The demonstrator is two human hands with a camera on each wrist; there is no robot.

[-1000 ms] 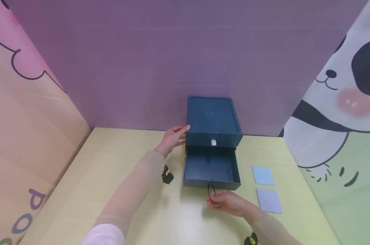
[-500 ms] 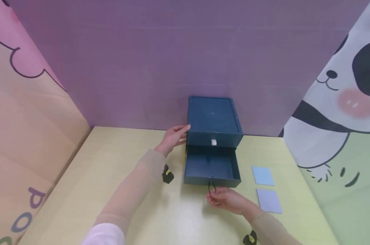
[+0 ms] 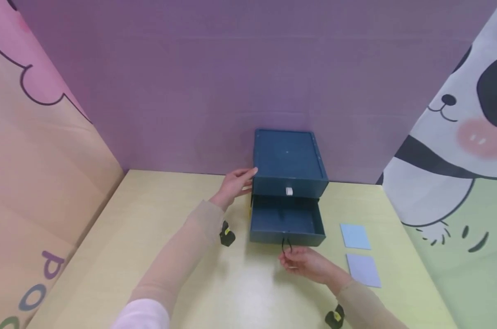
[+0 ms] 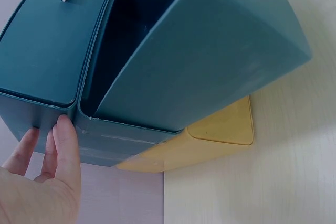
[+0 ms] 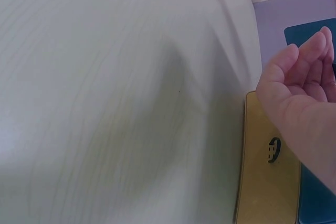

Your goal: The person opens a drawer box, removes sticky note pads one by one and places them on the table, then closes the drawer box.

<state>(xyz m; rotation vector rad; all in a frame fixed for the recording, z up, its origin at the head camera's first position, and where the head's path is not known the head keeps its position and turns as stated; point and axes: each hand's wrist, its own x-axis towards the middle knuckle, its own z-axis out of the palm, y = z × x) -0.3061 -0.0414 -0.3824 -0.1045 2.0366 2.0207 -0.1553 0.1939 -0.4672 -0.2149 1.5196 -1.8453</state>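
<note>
A dark blue drawer box (image 3: 289, 155) stands at the back of the table, its top drawer with a white tab (image 3: 289, 191) pushed in. Below that, a blue drawer (image 3: 287, 221) is pulled out part way, with nothing seen inside. My right hand (image 3: 307, 264) pinches the black cord loop (image 3: 283, 244) on that drawer's front. Against the box's left side, my left hand (image 3: 233, 185) rests with fairly straight fingers; the left wrist view shows its fingertips (image 4: 64, 121) touching the side wall. Beneath the blue drawer lies a yellow drawer (image 4: 226, 124).
To the right of the box lie a light blue square (image 3: 355, 236) and a lavender square (image 3: 363, 269) on the pale table (image 3: 170, 192). A purple backdrop (image 3: 190, 91) rises right behind the box, with printed cloth at both sides.
The lower blue drawer has slid a little further into the box, and my right hand has moved forward with its loop. My left hand keeps its place on the box's side.
</note>
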